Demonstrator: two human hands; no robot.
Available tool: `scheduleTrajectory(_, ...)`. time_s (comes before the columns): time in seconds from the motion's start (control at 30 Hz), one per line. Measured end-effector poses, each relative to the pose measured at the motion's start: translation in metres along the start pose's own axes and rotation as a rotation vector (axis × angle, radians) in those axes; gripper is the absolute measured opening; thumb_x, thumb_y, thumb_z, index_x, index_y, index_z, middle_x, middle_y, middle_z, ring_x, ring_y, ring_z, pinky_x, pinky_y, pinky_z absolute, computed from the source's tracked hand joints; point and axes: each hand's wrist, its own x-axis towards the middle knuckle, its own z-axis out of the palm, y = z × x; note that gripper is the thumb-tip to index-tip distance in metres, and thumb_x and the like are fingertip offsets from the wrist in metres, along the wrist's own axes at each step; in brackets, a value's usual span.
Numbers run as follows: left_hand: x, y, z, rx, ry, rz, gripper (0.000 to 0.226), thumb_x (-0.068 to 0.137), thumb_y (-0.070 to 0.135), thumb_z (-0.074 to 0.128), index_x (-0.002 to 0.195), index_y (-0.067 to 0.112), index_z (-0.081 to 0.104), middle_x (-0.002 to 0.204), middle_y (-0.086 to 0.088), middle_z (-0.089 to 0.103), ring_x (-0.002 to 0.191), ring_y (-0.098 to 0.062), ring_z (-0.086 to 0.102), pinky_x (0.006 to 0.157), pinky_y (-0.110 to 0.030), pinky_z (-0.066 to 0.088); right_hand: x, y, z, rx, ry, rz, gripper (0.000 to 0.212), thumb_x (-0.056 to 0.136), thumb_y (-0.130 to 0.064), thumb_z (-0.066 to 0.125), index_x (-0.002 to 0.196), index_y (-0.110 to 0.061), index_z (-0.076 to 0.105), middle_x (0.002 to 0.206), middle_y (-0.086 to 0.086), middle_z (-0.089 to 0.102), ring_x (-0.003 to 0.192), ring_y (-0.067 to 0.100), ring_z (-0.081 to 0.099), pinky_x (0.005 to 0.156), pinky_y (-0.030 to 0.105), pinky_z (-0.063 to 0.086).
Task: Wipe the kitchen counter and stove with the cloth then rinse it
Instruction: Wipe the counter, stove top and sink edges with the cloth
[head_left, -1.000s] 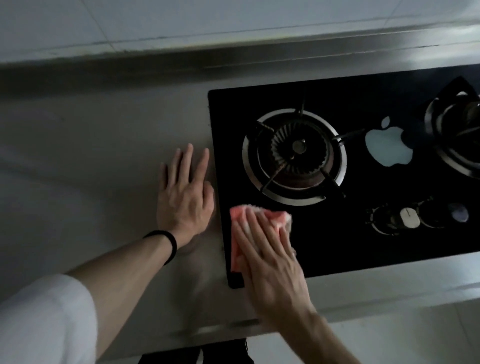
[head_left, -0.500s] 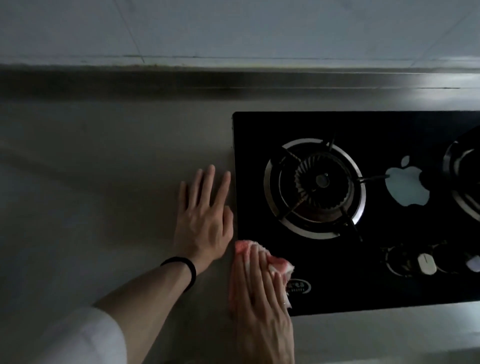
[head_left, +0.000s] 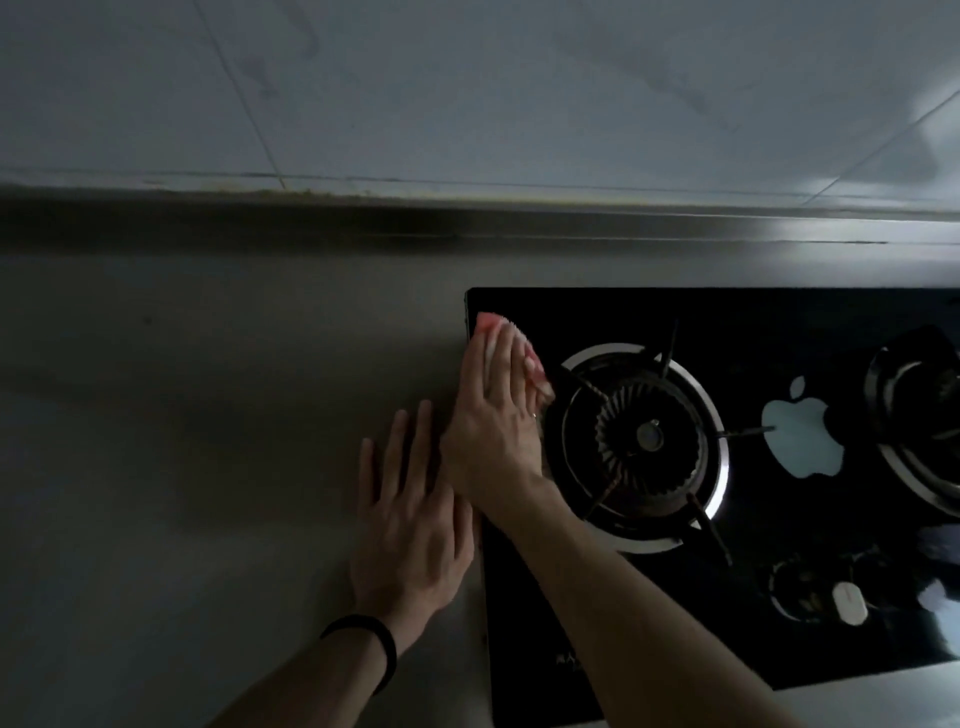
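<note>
- Black wristband (head_left: 366, 649): on the left wrist, nearest the camera, at the lower centre.
- Left hand (head_left: 410, 525): lies palm down on the counter (head_left: 208, 441) just beside the stove's left edge. Fingers are straight and slightly spread, holding nothing. The tips of the inner fingers are hidden under the right hand.
- Control knobs (head_left: 849, 603): at the near right of the stove, one with a pale oval top. Detail is lost in the dark.
- Stove (head_left: 623, 317): black glass top set into the counter, with small pale lettering near its front left corner, too small to read.
- Right hand (head_left: 493, 431): reaches across the stove's left strip, forearm lying diagonally over the glass. Fingers are extended and close together, pressing flat on the cloth rather than curling round it. A thin ring shows on one finger.
- Left burner (head_left: 647, 441): a ringed burner with a dark pan support, just to the right of the right hand.
- Pale apple-shaped mark (head_left: 802, 431): on the glass between the two burners.
- Right burner (head_left: 924, 421): cut off by the frame edge.
- Cloth (head_left: 487, 323): pink, on the stove's far left corner under the right fingertips, showing beyond and beside them.
- Raised metal back edge (head_left: 311, 223): runs along the rear of the counter.
- Tiled wall (head_left: 467, 93): pale, above the back edge.
</note>
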Motion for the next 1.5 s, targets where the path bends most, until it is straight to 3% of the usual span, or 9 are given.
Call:
scheduleTrajectory(0.33,0.001,0.0,0.004,-0.064,0.02,0.002,0.069,0.099,0.035,0.038,0.165,0.018,0.03,0.175,-0.013,0.017,0.16,-0.037,0.02,0.127,-0.063,0.019,0.046,0.002,-0.011,0.145,0.095,0.013,0.087,0.098,-0.023,0.041,0.164,-0.012,-0.014,0.17,0.014,-0.026,0.157,0.03,-0.028,0.127,0.051,-0.014)
scheduleTrajectory(0.6,-0.002,0.0,-0.009,-0.009,-0.003,0.037,0.093,0.086,0.046,0.064,0.165,0.012,0.027,0.172,-0.021,0.022,0.159,-0.041,0.021,0.124,-0.066,0.026,-0.063,0.006,0.022,0.224,0.092,-0.074,0.065,0.108,-0.025,0.021,0.165,-0.016,-0.009,0.172,0.005,-0.022,0.156,0.015,-0.029,0.13,0.05,-0.005)
scheduleTrajectory(0.77,-0.002,0.001,-0.004,-0.04,-0.004,-0.003,0.069,0.103,0.044,0.034,0.165,0.015,0.028,0.173,-0.017,0.019,0.16,-0.039,0.02,0.125,-0.065,0.022,-0.128,0.009,0.046,0.24,0.174,0.053,0.066,0.107,-0.041,0.013,0.167,-0.016,0.0,0.175,0.0,-0.01,0.16,0.016,-0.016,0.131,0.043,-0.003)
scheduleTrajectory(1.0,-0.002,0.0,0.008,-0.058,0.1,0.007,0.071,0.098,0.032,0.04,0.166,0.018,0.027,0.175,-0.013,0.019,0.16,-0.036,0.02,0.128,-0.062,0.015,-0.242,0.041,0.068,0.042,0.292,0.093,0.063,0.096,-0.03,0.06,0.151,-0.002,0.048,0.164,0.016,0.037,0.156,0.034,0.028,0.12,0.051,0.031)
scheduleTrajectory(1.1,-0.003,0.0,0.009,-0.055,0.119,0.006,0.07,0.097,0.032,0.041,0.165,0.017,0.029,0.174,-0.013,0.02,0.16,-0.037,0.021,0.127,-0.061,0.015,-0.257,0.079,0.05,-0.012,0.354,0.265,0.059,0.103,-0.037,0.044,0.139,0.009,0.057,0.152,0.026,0.049,0.144,0.045,0.045,0.108,0.059,0.046)
scheduleTrajectory(1.2,-0.002,0.0,0.013,-0.059,0.144,0.0,0.069,0.098,0.032,0.039,0.165,0.019,0.029,0.174,-0.012,0.02,0.16,-0.037,0.021,0.127,-0.06,0.015,-0.252,0.12,0.02,0.019,0.247,0.406,0.075,0.11,-0.045,0.014,0.149,0.012,0.041,0.159,0.031,0.035,0.149,0.047,0.035,0.116,0.061,0.041)
scheduleTrajectory(1.27,-0.002,-0.002,0.017,-0.051,0.153,0.004,0.07,0.098,0.032,0.037,0.166,0.02,0.028,0.175,-0.01,0.018,0.16,-0.037,0.021,0.127,-0.06,0.017,-0.242,0.142,0.005,-0.03,0.091,0.413,0.077,0.106,-0.048,0.004,0.161,0.005,0.01,0.17,0.027,0.008,0.159,0.038,0.007,0.129,0.054,0.019)
scheduleTrajectory(1.37,-0.001,-0.004,0.022,-0.035,0.163,0.011,0.071,0.097,0.032,0.036,0.166,0.022,0.026,0.176,-0.008,0.016,0.159,-0.037,0.02,0.126,-0.06,0.018,-0.218,0.174,-0.01,0.002,0.033,0.348,0.077,0.106,-0.051,0.009,0.159,-0.006,-0.025,0.17,0.015,-0.024,0.159,0.026,-0.021,0.131,0.042,-0.008)
scheduleTrajectory(1.5,-0.002,0.001,0.018,-0.055,0.162,-0.009,0.067,0.099,0.03,0.034,0.165,0.019,0.03,0.174,-0.011,0.021,0.158,-0.039,0.024,0.123,-0.064,0.025,-0.173,0.202,-0.045,0.113,-0.055,0.37,0.088,0.104,-0.049,0.026,0.158,-0.009,-0.031,0.167,0.016,-0.032,0.155,0.028,-0.029,0.129,0.044,-0.011)
